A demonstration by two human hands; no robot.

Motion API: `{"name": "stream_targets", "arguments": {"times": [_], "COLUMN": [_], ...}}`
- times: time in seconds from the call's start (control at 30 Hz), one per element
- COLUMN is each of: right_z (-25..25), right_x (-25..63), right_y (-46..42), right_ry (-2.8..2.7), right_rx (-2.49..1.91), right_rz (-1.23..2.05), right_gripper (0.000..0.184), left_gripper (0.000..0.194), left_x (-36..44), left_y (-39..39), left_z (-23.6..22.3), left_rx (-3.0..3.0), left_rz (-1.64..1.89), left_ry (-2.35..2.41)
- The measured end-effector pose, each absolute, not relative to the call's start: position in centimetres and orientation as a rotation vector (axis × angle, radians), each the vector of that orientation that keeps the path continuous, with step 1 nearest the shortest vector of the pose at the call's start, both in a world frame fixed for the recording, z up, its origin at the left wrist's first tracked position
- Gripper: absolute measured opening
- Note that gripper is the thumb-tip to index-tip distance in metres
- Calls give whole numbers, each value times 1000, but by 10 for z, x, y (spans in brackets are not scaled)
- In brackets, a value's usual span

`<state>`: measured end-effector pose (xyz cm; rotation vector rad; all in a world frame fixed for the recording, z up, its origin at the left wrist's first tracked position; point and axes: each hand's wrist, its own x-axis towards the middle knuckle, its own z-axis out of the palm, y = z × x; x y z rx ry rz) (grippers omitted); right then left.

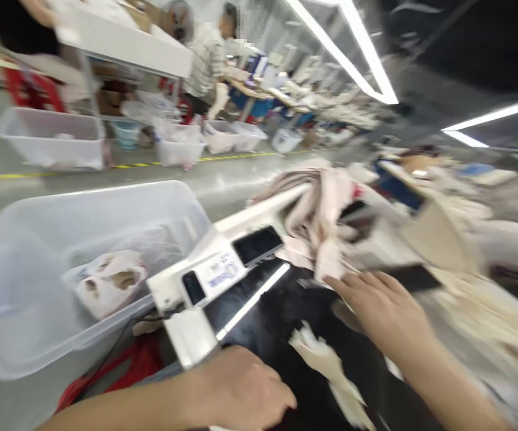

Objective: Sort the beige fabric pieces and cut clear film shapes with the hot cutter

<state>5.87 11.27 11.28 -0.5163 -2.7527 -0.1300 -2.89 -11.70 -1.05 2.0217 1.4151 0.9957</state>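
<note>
My left hand (252, 389) is low in the view, over the near edge of a glossy black work surface (263, 317). Its fingers are curled, and whatever they may hold is hidden. Across the black surface, my right hand (384, 305) is closed at the lower end of a pale pink fabric (326, 227), thumb against the cloth; its other fingertips are blurred. That fabric hangs in folds from a heap behind. Between my hands a crumpled cream cloth strip (326, 359) lies on the black surface.
On the white table edge are a dark phone (257, 244), a printed white label (220, 272) and a small black device (193, 287). A translucent bin (97, 197) with bagged white pieces stands left. A person (205, 60) is by a far table, more bins below.
</note>
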Motion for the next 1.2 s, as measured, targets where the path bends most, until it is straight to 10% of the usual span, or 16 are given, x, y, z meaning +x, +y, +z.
{"name": "stream_targets", "arguments": {"times": [0.2, 0.4, 1.2], "right_z": [124, 94, 35], "right_x": [110, 152, 169], "right_y": [73, 12, 4], "right_ry": [-2372, -1544, -1477], "right_rx": [-1020, -1110, -1111], "right_rz": [46, 989, 1316], "right_gripper": [21, 44, 22], "left_gripper": [30, 29, 25], "left_x": [-34, -33, -8], "left_y": [-124, -123, -3], "left_z": [-12, 4, 23], "left_rx": [2079, 1852, 1926], "left_rz": [1000, 951, 599], "left_ry": [1458, 1444, 1594]}}
